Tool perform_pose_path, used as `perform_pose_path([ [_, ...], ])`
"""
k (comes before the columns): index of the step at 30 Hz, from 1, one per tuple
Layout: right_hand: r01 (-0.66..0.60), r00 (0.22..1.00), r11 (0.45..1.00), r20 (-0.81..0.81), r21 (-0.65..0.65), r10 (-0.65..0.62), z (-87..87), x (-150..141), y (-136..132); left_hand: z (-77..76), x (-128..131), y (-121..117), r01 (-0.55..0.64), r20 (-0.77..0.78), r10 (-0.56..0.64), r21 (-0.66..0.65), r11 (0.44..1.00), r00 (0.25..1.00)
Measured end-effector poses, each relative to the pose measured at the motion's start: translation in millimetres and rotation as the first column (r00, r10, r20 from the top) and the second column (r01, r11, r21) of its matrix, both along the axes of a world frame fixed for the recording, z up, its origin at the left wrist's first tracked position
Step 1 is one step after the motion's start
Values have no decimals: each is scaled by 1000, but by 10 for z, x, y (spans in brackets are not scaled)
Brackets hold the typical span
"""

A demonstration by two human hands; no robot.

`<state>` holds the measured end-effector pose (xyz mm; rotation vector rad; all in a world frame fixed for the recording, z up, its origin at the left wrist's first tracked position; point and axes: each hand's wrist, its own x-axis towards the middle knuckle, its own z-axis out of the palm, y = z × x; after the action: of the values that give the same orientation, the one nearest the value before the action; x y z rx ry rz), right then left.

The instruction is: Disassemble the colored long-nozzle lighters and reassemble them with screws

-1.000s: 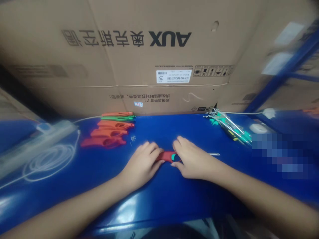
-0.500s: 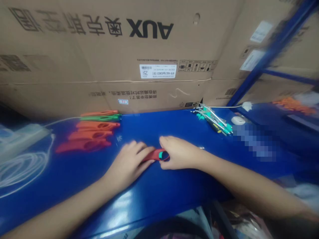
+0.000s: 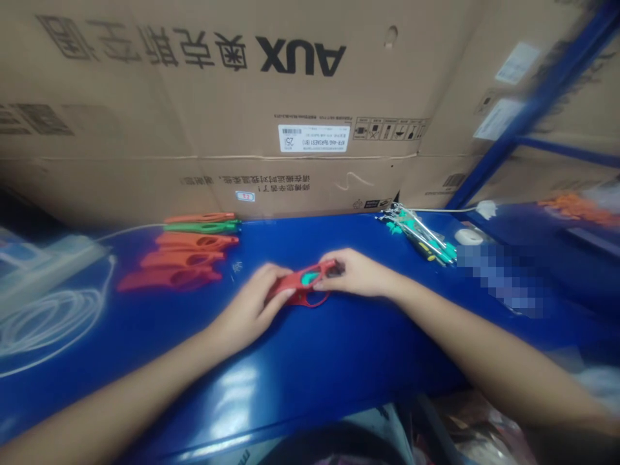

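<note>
Between my hands is a red plastic lighter handle [image 3: 292,280], with a teal piece showing in its oval opening and a loop along its lower edge. My left hand [image 3: 264,294] is closed round its left end, thumb toward me. At the other end, my right hand [image 3: 356,272] pinches the narrow tip, where a small dark part shows among the fingers. What lies inside the right fingers is partly hidden. To the left lies a row of similar handles: red [image 3: 169,278], orange [image 3: 194,241] and green [image 3: 203,227].
Thin metal rods with teal parts [image 3: 423,236] lie in a pile at the back right, near a white roll [image 3: 469,236]. A power strip [image 3: 58,261] and coiled white cable [image 3: 68,323] occupy the left. A large cardboard box [image 3: 217,129] stands behind the blue tabletop [image 3: 290,374].
The red handle has turned and tilted, showing its opening and loop more fully. My right hand has shifted its hold at the tip. A metal rod seen earlier beyond the right wrist no longer shows.
</note>
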<state>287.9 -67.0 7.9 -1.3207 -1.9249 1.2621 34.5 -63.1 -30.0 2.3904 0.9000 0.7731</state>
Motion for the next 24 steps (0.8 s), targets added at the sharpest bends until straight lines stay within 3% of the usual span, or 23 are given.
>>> perform_pose_path([
  [2,17,1000,1000,-9,5,-17,-11,2,25,18,-13,-9,-27,38,29,-52,998,999],
  [5,30,994,997,104,72,-38,-2,-9,25,22,-26,-18,-44,117,60,-132,990,991],
  [10,-43,971,970,237,239,-16,40,-16,-20,-32,-43,23,-79,305,139,-202,976,942],
  [14,-201,931,909,359,364,61,37,9,-54,-6,-66,37,-127,176,148,-126,984,973],
  [17,-273,885,858,463,435,47,28,11,-80,43,-68,44,-104,68,109,-65,992,992],
  [24,-211,950,831,308,514,51,92,-14,-105,43,-59,80,-1,38,2,-34,999,999],
])
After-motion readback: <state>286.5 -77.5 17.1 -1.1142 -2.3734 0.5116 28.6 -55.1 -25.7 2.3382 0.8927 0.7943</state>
